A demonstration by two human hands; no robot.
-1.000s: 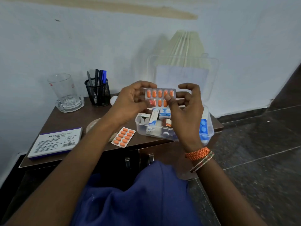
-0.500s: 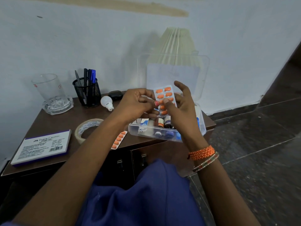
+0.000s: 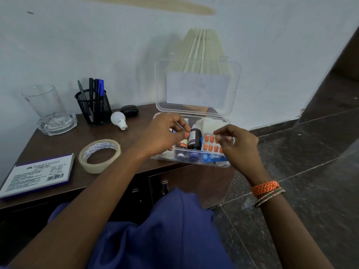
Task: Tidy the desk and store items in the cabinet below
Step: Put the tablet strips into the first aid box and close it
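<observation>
fingers [image 3: 180,124] of the left hand [image 3: 165,134] curled over the left half of the clear plastic box [image 3: 190,162], tips down among the small bottles; whether pinching one or only steadying, cannot tell. a second ago raised well above the box, sharing the orange blister strip [image 3: 212,143] with the other hand; now let go of it and dropped inside. dark bottle [image 3: 194,139] upright just right of those fingertips. further right, strip lowered from held up in the air to lying tilted in the right part of the box, over the blue pack. right hand [image 3: 239,144] resting on its far end, thumb and forefinger bent and seemingly pinching the edge, other fingers loosely curled. lid [image 3: 198,86] propped open against the wall.

meaning for the task: one strip of medicine as good as stowed, probably only release left. tape roll [image 3: 100,155], stamp pad box [image 3: 37,176], bulb [image 3: 118,120] and pen holder [image 3: 93,109] out on the desk [image 3: 64,140] to the left, cabinet doors [image 3: 153,189] below shut, so most of the tidying yet to do.
</observation>
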